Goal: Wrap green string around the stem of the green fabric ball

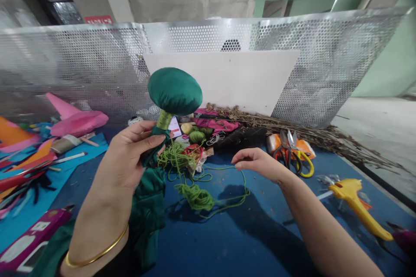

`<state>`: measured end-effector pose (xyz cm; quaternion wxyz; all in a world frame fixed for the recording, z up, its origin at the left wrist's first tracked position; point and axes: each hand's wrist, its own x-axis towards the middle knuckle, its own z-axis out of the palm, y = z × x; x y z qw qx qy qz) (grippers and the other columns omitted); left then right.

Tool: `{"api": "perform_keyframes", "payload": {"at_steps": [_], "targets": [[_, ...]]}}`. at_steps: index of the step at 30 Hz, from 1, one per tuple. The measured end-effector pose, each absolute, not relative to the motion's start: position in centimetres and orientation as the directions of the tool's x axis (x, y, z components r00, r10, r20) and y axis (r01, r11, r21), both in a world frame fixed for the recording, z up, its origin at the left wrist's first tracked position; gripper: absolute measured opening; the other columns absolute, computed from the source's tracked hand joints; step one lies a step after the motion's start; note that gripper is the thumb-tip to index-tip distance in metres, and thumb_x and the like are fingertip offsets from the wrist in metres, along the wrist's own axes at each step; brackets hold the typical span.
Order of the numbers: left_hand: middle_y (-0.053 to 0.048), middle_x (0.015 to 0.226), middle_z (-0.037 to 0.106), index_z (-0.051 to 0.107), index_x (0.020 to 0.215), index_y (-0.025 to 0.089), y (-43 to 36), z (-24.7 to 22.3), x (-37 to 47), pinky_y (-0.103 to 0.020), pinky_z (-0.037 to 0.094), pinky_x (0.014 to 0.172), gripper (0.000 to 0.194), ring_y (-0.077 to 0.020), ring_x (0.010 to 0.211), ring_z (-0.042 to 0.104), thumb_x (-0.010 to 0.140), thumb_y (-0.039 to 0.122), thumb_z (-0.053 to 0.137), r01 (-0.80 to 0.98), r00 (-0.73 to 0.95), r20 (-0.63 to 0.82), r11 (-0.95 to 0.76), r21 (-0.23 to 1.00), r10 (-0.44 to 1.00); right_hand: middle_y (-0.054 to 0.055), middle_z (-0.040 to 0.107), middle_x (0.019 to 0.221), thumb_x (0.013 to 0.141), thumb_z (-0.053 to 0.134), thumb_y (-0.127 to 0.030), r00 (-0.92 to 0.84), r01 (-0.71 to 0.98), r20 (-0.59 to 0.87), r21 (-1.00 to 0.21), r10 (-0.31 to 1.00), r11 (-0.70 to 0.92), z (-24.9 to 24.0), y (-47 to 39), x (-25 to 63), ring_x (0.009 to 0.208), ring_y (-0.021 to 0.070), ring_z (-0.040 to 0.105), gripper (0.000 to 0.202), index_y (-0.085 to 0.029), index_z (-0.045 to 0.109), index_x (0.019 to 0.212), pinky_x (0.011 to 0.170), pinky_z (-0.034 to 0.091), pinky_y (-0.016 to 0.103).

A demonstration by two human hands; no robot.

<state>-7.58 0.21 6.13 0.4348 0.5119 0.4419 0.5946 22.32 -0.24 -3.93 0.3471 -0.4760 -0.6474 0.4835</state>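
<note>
In my left hand (131, 151), closed round the neck below the ball, is a dark green satin cloth (175, 91) with a rounded, stuffed top. Bands of light green yarn (164, 120) wrap that neck, and the loose cloth hangs down past my wrist. My right hand (256, 162) is raised over the table with thumb and fingertips pinched together at a strand of the green yarn. Below and between the hands, a loose green yarn bundle (196, 198) hangs or lies, casting a shadow; a tangled yarn heap (177, 156) is behind it.
Scissors (287, 151) and a yellow glue gun (357, 203) lie on the right of the blue table (201, 251). Dried stems (292, 125) stretch along the back. Pink felt (78, 121) and a purple device (35, 238) are at left. A perforated metal screen (97, 65) stands behind.
</note>
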Motion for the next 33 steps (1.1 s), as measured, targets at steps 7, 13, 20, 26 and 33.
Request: {"api": "perform_keyframes", "payload": {"at_steps": [7,13,20,26,33], "targets": [[0.005,0.063,0.064,0.064,0.08,0.02,-0.2,6.0,-7.2,-0.021,0.048,0.046,0.036,-0.0109,0.051,0.059,0.049,0.012,0.08,-0.159,-0.085,0.159,-0.171,0.972,0.984,0.003,0.067,0.088,0.063,0.08,-0.029,-0.306,0.425,0.002,-0.894,0.952,0.139,-6.4,-2.6,15.3,0.084,0.0208,0.06,0.03,-0.019,0.071,0.09,0.075,0.047,0.033],[0.007,0.058,0.061,0.063,0.083,0.019,-0.8,6.3,-7.1,-0.02,0.043,0.045,0.035,-0.0083,0.048,0.055,0.052,0.013,0.081,-0.219,-0.045,0.173,-0.178,0.959,0.984,0.004,0.065,0.09,0.066,0.072,-0.016,-0.169,0.367,0.169,-0.903,0.971,0.221,-9.5,-3.5,11.8,0.092,0.0231,0.057,0.012,-0.021,0.066,0.075,0.088,0.041,0.036],[0.007,0.064,0.066,0.064,0.084,0.018,-0.6,7.3,-9.3,-0.018,0.04,0.042,0.03,-0.0065,0.048,0.053,0.059,0.008,0.077,-0.319,-0.132,0.185,-0.218,0.922,0.974,-0.002,0.051,0.061,0.078,0.055,-0.035,0.07,0.114,0.115,-0.988,0.991,0.107,-7.4,-1.6,17.0,0.055,0.0136,0.048,0.017,-0.019,0.054,0.072,0.055,0.04,0.026],[-0.002,0.074,0.073,0.067,0.078,0.015,0.6,7.3,-12.5,-0.019,0.042,0.038,0.024,-0.0095,0.046,0.055,0.056,0.009,0.074,-0.343,-0.314,0.222,-0.328,0.88,0.923,-0.004,0.05,0.058,0.07,0.065,-0.04,0.23,0.023,0.058,-0.998,0.971,0.054,-6.3,-2.2,21.6,0.049,0.0109,0.043,0.023,-0.02,0.054,0.073,0.047,0.034,0.023],[-0.002,0.072,0.072,0.067,0.075,0.015,0.5,7.3,-13.3,-0.02,0.041,0.037,0.015,-0.0091,0.044,0.052,0.062,0.009,0.07,-0.358,-0.341,0.237,-0.359,0.862,0.91,-0.004,0.05,0.059,0.073,0.066,-0.043,0.227,0.188,0.1,-0.981,0.969,0.057,-8.3,-4.3,22.9,0.053,0.0124,0.045,0.025,-0.02,0.056,0.074,0.051,0.037,0.025]]}}
